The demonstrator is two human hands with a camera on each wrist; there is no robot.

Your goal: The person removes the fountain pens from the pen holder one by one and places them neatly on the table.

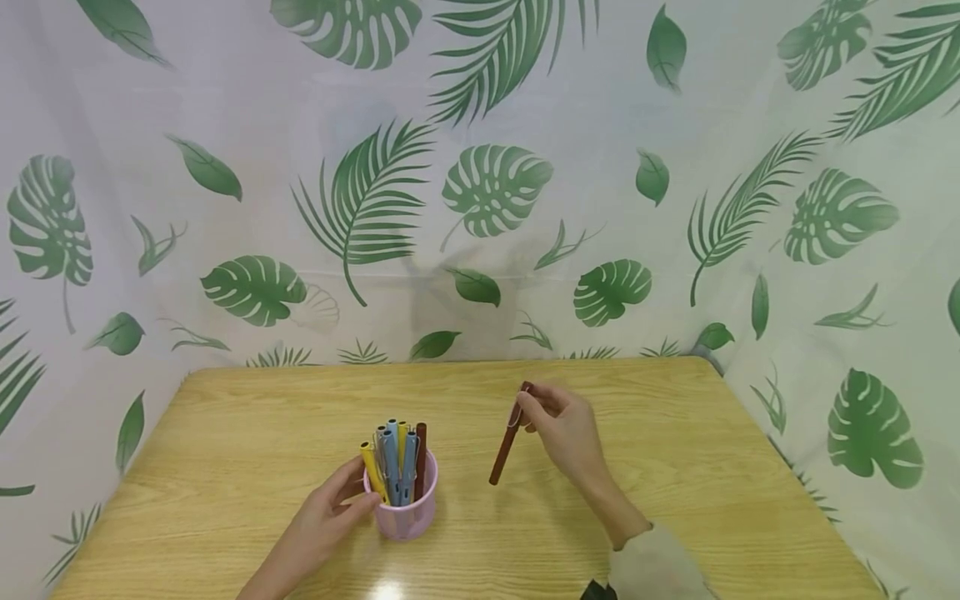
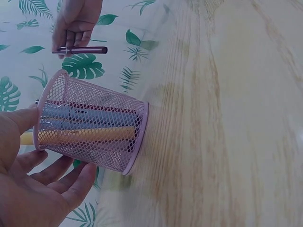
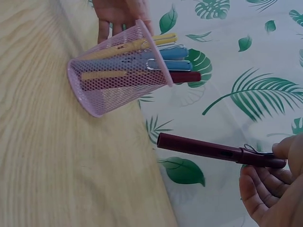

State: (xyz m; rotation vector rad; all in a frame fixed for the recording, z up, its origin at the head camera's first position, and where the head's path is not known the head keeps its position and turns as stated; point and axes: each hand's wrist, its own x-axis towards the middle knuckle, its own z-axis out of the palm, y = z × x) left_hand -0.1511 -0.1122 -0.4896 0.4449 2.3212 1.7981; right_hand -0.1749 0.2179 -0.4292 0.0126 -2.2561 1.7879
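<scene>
A pink mesh pen holder (image 1: 406, 523) stands upright on the wooden table, left of the middle. My left hand (image 1: 330, 507) holds it from the left, thumb and fingers about its rim and side. Inside are several pens: yellow, blue, grey and a dark red one (image 1: 422, 450). To the right, my right hand (image 1: 572, 432) pinches another dark red pen (image 3: 199, 147) by its clipped cap end between thumb and fingers. That pen slants down to the left in the head view, apart from the holder. In the right wrist view its cap is on.
The light wooden table (image 1: 637, 467) stretches out around both hands. A white cloth with green leaf prints (image 1: 498, 192) hangs behind the table and along both sides. A small black object (image 1: 598, 591) shows at the bottom edge, near the right sleeve (image 1: 660, 567).
</scene>
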